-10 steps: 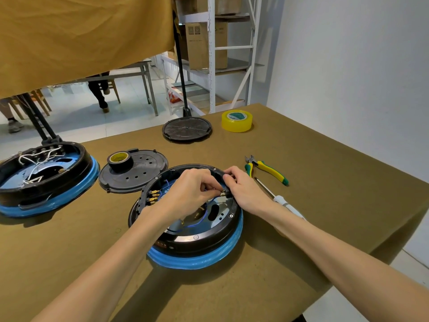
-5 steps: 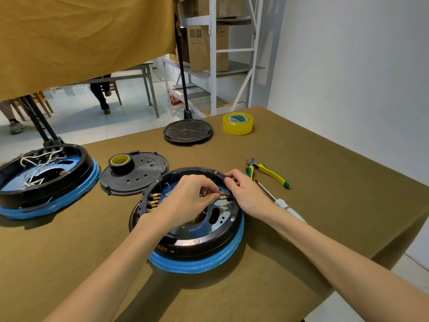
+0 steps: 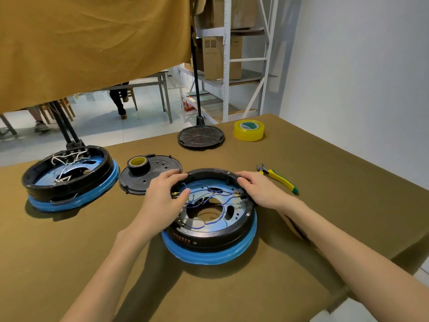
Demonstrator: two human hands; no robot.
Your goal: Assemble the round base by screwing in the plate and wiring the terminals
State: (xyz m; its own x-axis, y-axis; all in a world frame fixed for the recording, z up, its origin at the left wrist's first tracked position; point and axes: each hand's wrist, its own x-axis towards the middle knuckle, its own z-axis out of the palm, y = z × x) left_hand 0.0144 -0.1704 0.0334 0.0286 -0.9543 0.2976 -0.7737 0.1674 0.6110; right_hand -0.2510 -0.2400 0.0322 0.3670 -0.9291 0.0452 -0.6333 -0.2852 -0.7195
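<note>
Hands are laid on opposite sides of the round black base with a blue lower ring (image 3: 210,242) at lower centre of the frame, apparently to steady it: the left hand (image 3: 166,201) rests on its left rim, the right hand (image 3: 260,190) on its right rim, fingers relaxed, nothing gripped. Thin blue wires (image 3: 209,194) are strung between terminals inside. Two such bases are counted, the second (image 3: 69,180) at left, along with two tape rolls and two loose black discs.
</note>
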